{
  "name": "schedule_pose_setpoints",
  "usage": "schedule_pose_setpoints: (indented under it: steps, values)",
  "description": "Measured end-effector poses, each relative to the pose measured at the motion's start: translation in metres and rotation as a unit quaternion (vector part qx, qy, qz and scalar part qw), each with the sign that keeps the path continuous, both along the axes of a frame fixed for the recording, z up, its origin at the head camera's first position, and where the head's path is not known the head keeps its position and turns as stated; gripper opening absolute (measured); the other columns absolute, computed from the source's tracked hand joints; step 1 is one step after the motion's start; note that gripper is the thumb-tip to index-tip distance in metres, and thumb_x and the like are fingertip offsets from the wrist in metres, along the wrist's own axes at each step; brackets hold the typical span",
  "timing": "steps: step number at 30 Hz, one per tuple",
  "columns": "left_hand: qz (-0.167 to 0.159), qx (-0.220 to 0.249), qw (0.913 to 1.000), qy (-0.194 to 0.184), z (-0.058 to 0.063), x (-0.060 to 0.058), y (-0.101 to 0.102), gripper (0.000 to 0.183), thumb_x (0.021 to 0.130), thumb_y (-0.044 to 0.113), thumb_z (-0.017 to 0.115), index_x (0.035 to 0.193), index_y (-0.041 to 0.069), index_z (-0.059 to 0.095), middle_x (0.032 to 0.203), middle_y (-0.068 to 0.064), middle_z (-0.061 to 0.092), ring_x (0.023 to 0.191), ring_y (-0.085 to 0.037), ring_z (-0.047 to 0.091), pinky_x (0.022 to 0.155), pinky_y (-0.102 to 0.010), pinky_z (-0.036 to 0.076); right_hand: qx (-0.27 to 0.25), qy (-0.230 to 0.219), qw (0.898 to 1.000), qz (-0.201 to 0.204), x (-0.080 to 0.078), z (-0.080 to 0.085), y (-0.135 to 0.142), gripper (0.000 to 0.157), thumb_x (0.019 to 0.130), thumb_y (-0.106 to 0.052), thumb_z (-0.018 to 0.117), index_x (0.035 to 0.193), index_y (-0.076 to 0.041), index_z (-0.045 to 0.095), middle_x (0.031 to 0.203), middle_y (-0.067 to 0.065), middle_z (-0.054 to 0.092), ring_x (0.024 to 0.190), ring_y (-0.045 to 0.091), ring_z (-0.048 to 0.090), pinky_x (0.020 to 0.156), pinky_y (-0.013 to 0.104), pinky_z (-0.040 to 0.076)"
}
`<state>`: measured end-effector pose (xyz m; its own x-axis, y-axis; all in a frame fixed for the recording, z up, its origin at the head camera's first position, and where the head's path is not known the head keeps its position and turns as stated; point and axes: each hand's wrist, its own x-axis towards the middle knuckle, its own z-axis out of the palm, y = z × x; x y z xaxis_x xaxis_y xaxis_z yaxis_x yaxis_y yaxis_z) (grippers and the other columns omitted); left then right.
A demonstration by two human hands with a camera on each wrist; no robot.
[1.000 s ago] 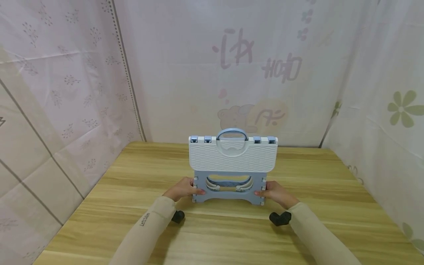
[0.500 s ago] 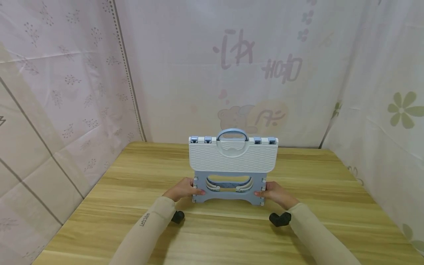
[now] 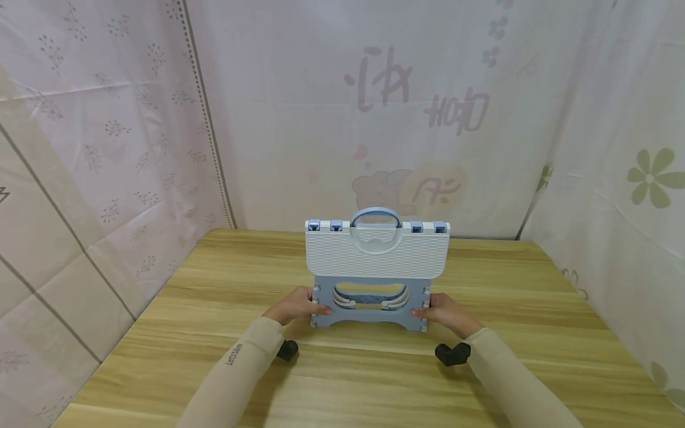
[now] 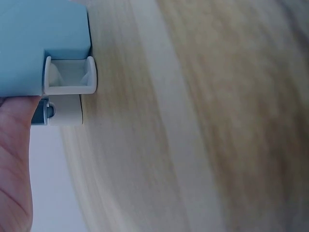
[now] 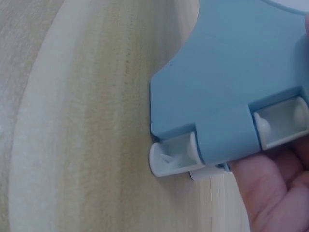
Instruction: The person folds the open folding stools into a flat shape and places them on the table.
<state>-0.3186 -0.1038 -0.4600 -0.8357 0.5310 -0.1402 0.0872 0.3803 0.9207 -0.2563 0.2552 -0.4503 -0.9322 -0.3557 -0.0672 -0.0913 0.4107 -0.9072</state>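
Note:
A folding step stool [image 3: 332, 255], folded nearly flat, stands upright near the middle of the table. Its white ribbed top panel has a pale blue carry handle [image 3: 374, 210] along the upper edge, and a blue leg panel [image 3: 369, 316] below with an oval opening. My left hand [image 3: 296, 306] grips the leg panel's left side, thumb across the front, other fingers largely hidden behind. On the opposite side my right hand [image 3: 451, 313] holds it the same way. Both wrist views show blue plastic with white hinge pieces [image 5: 176, 154] at the lower edge, close to the tabletop.
The wood-grain table [image 3: 235, 267] reaches back to a pale printed curtain [image 3: 289, 119], with more cloth hanging along the left and right sides. A black wrist attachment [image 3: 452, 353] juts out below the right sleeve, and another black piece [image 3: 288, 350] below the left one.

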Motion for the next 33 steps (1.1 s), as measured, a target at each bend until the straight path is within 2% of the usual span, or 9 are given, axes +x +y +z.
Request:
schedule_pose_setpoints:
  steps: [7,13,18,25,33]
  values:
    - [0.004,-0.006,1.0,-0.001,0.0011,-0.0002,0.0003,0.032,0.082,0.011,0.076,0.108,-0.007,0.068,0.11,-0.015,0.071,0.098,-0.018,0.066,0.088,-0.036,0.053,0.005,-0.001,1.0,-0.006,-0.0006,-0.0002,0.0003,0.045,0.093,-0.012,0.064,0.121,0.022,0.051,0.114,0.028,0.065,0.102,0.025,0.064,0.089,0.044,0.051]
    - [0.0,0.001,1.0,-0.003,0.0009,-0.0005,-0.0003,0.033,0.083,0.01,0.076,0.11,-0.007,0.068,0.111,-0.017,0.07,0.099,-0.019,0.066,0.089,-0.038,0.052,0.003,-0.004,1.0,-0.008,-0.0016,0.0004,0.0012,0.046,0.093,-0.013,0.065,0.12,0.021,0.053,0.113,0.027,0.066,0.098,0.015,0.064,0.088,0.038,0.051]
    - [0.001,-0.002,1.0,-0.002,0.0011,-0.0015,-0.0002,0.034,0.083,0.011,0.076,0.111,-0.007,0.067,0.112,-0.016,0.07,0.1,-0.02,0.066,0.089,-0.038,0.052,-0.002,-0.004,1.0,-0.001,-0.0024,0.0003,0.0016,0.046,0.093,-0.013,0.064,0.121,0.022,0.051,0.114,0.027,0.066,0.096,0.01,0.063,0.088,0.039,0.051]
    - [-0.005,0.006,1.0,0.0,0.0025,0.0005,-0.0006,0.033,0.083,0.01,0.076,0.109,-0.008,0.068,0.11,-0.017,0.071,0.097,-0.018,0.067,0.087,-0.036,0.053,-0.011,0.002,1.0,0.013,-0.0032,0.0002,0.0024,0.044,0.094,-0.011,0.062,0.121,0.022,0.051,0.113,0.028,0.066,0.097,0.014,0.064,0.087,0.042,0.052]
    - [-0.002,0.005,1.0,-0.007,0.0018,-0.0004,0.0007,0.032,0.083,0.009,0.075,0.109,-0.008,0.067,0.108,-0.016,0.071,0.096,-0.018,0.067,0.086,-0.036,0.053,-0.008,0.004,1.0,0.009,-0.0024,-0.0012,0.0024,0.045,0.094,-0.012,0.063,0.121,0.022,0.051,0.114,0.028,0.065,0.098,0.014,0.063,0.09,0.045,0.05]
